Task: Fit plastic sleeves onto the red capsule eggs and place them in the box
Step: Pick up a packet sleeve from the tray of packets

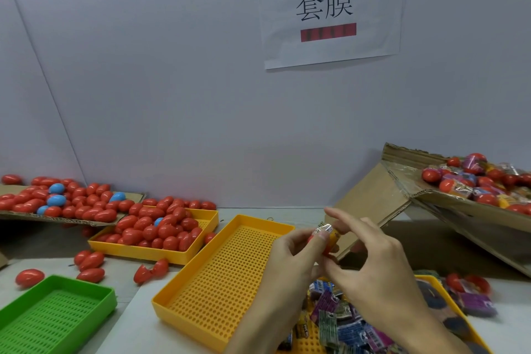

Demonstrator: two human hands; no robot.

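the right hand (pixel 370 261) and left hand (pixel 293 253) both pinch a half-sleeved red egg (pixel 326 238), well short of the cardboard box (pixel 448 210); the thin sleeve (pixel 324 229) could bunch or slip off.

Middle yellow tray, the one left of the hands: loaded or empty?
Empty. The middle yellow tray shows only its bare perforated floor; the red eggs fill the other yellow tray behind it.
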